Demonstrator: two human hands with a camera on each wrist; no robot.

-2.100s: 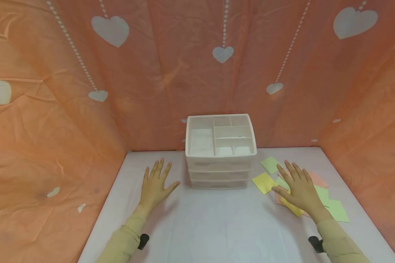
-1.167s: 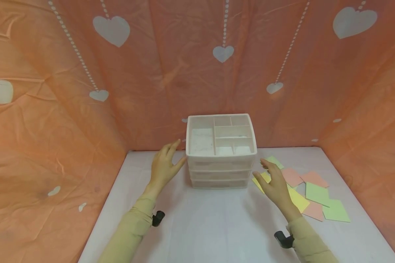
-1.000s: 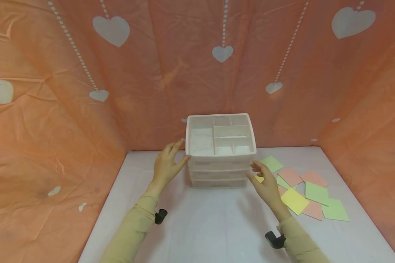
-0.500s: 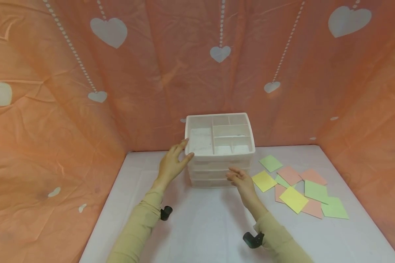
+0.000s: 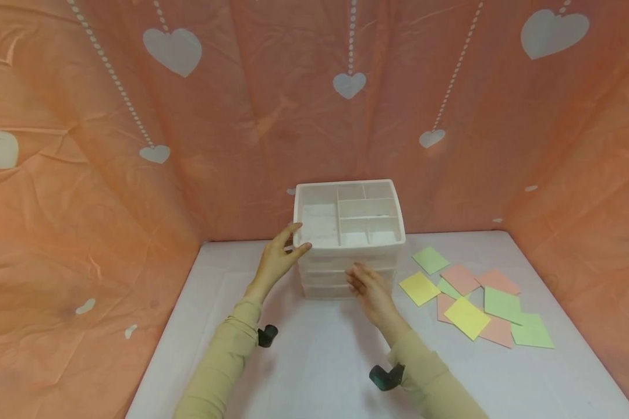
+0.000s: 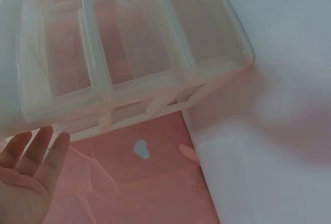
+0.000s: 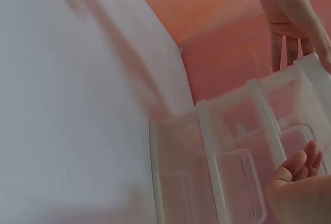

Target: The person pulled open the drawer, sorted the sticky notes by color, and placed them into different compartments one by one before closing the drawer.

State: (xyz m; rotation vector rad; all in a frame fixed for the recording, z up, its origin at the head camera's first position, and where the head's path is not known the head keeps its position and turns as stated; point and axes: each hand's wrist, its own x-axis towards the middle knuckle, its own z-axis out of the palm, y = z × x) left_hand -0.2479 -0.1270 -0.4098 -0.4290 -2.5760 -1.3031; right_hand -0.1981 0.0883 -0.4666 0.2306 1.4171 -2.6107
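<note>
A translucent white plastic drawer organizer [image 5: 353, 251] stands at the back of the table, with a divided top tray and three drawers pushed in. My left hand [image 5: 275, 259] holds its front left corner, the thumb at the front and the fingers along the left side under the rim. In the left wrist view, the left fingers [image 6: 35, 157] reach that rim. My right hand [image 5: 374, 297] is in front of the drawers with loosely curled fingers and nothing in them. In the right wrist view, the right fingertips [image 7: 312, 154] overlap the top drawer's front.
Several yellow, pink and green sticky notes [image 5: 466, 319] lie overlapping on the table's right side. Orange cloth [image 5: 262, 134] with white hearts hangs behind and at both sides. The white tabletop [image 5: 314, 355] stretches in front of the organizer. A small black camera is on each wrist.
Both hands have come in from the sides. The left has settled on the organizer's front left corner; the right has left the notes and moved left across the drawer fronts.
</note>
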